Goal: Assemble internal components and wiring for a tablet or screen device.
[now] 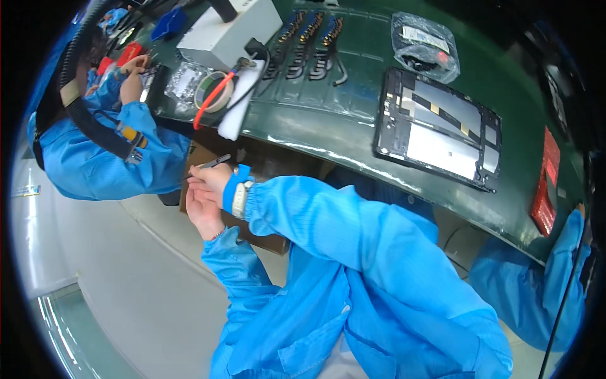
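My right arm reaches across my body to the left, past the table's near edge. My right hand [216, 179], wearing a blue wrist strap [235, 181] and a pale watch [241, 199], is closed on slim grey tweezers [214, 162]. Just below it and close against it, my left hand [204, 211] is turned palm up with its fingers stretched out, partly covered by the right hand. Nothing shows in the left palm. Away to the right on the table lies an opened tablet [442, 136], its inner metal plates and dark ribbon cable exposed.
On the green table [303, 129] are cable bundles [309, 47], a bagged part [424, 44], a tape roll [211, 91], a white box [233, 31] and a red wrap [546, 189]. A cardboard box [271, 242] is below. Co-workers' blue sleeves [107, 158] flank me.
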Demonstrator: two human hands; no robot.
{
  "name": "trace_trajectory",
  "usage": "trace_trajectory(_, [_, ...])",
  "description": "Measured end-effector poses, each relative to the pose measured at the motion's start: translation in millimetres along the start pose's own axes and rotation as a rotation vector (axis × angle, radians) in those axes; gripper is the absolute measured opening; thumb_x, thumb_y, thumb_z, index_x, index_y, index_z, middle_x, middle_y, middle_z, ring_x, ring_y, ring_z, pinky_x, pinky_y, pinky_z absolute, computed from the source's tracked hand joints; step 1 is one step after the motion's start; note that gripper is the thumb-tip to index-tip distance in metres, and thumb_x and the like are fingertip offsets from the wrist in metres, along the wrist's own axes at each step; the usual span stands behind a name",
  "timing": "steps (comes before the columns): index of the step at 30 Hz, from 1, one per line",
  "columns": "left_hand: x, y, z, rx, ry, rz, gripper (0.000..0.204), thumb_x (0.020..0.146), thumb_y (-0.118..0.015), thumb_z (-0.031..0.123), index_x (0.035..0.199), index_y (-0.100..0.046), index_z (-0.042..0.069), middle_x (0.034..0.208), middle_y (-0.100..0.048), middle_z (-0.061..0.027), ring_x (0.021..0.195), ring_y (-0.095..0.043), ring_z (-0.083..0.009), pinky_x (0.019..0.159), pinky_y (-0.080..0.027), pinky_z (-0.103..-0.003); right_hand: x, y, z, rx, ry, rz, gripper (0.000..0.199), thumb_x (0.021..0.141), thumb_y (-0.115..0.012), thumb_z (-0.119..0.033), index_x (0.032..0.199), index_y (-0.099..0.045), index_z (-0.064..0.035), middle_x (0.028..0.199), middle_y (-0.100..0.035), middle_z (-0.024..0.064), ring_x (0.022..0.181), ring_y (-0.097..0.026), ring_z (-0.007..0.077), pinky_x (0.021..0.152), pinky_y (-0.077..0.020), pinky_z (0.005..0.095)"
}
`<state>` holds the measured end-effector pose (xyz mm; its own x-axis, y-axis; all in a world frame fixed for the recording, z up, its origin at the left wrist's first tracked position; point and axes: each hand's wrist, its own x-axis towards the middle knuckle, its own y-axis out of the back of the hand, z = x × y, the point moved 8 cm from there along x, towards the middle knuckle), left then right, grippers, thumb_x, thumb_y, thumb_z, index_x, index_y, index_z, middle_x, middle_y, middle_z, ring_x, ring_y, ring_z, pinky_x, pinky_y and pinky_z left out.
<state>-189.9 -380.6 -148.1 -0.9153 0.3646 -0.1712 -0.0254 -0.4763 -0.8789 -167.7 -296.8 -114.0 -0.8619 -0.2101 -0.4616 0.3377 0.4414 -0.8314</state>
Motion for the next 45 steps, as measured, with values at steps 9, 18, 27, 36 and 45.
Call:
trace_trajectory(9, [25, -37, 37, -0.174, 0.049, -0.271, 0.035, 0.094, -0.027, 0.014, 0.121, -0.043, 0.000, 0.118, -0.052, -0.0112, 0.110, -0.049, -0.0206, 0.096, -0.038, -0.032, 33, -40, 0, 0.138, 0.047, -0.046, 0.023, 0.081, -0.061, -0.019, 0.094, -0.058, 0.0001, 0.090, -0.061, 0.0131, 0.086, -0.059, 0.0231, 0.077, -0.0482, 0.0335])
trace_trajectory(18, [30, -44, 22, 0.033, -0.063, -0.310, 0.039, 0.092, -0.028, 0.012, 0.126, -0.039, -0.002, 0.126, -0.047, -0.0139, 0.116, -0.045, -0.0223, 0.100, -0.034, -0.035, -2, -27, -39, 0.163, 0.176, -0.239, 0.022, 0.084, -0.058, -0.016, 0.100, -0.055, 0.0000, 0.098, -0.057, 0.0102, 0.092, -0.057, 0.0191, 0.083, -0.0467, 0.0320])
trace_trajectory(27, [-37, -255, -130, 0.711, -0.235, -0.558, 0.025, 0.084, -0.058, 0.017, 0.099, -0.048, 0.000, 0.097, -0.052, -0.0103, 0.065, -0.051, -0.0082, 0.049, -0.041, -0.017, -363, 72, -236, -0.773, 1.252, 0.153, 0.016, 0.077, -0.060, 0.000, 0.092, -0.064, 0.0008, 0.092, -0.064, 0.0135, 0.089, -0.061, 0.0222, 0.082, -0.0472, 0.0340])
trace_trajectory(36, [6, -404, -333, 1.478, -0.553, -1.082, 0.017, 0.081, -0.048, 0.009, 0.076, -0.061, 0.000, 0.066, -0.061, -0.0128, 0.055, -0.058, -0.0253, 0.053, -0.045, -0.032, -362, 191, -373, -1.300, 1.124, 0.700, 0.014, 0.081, -0.058, -0.009, 0.091, -0.063, -0.0015, 0.077, -0.058, 0.0017, 0.068, -0.050, 0.0069, 0.061, -0.0413, 0.0207])
trace_trajectory(45, [11, -370, -366, 1.577, -0.551, -1.303, 0.031, 0.069, -0.049, -0.001, 0.098, -0.060, 0.002, 0.094, -0.061, -0.0142, 0.087, -0.056, -0.0320, 0.077, -0.045, -0.040, -358, 199, -363, -1.293, 0.965, 0.692, 0.014, 0.079, -0.060, -0.008, 0.091, -0.062, -0.0020, 0.084, -0.060, 0.0065, 0.075, -0.056, 0.0126, 0.067, -0.0457, 0.0239])
